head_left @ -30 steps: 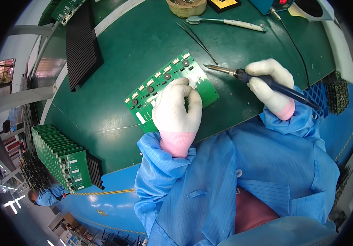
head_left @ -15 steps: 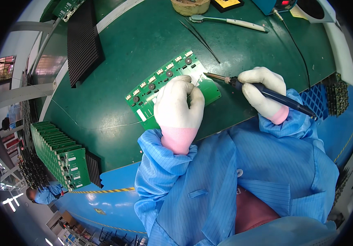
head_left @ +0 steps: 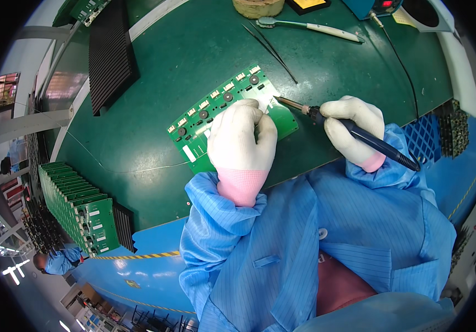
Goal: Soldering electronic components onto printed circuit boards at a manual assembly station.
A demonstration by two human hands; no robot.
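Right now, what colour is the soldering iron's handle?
The soldering iron's handle is dark blue; the head view shows it best.

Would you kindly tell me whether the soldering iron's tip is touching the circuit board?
Cannot tell: the head view, looking down, shows the iron's tip overlapping the circuit board, hiding any small gap beneath.

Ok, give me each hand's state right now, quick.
Left hand: over the circuit board; whether it's holding anything can't be told.
Right hand: closed, holding the soldering iron.
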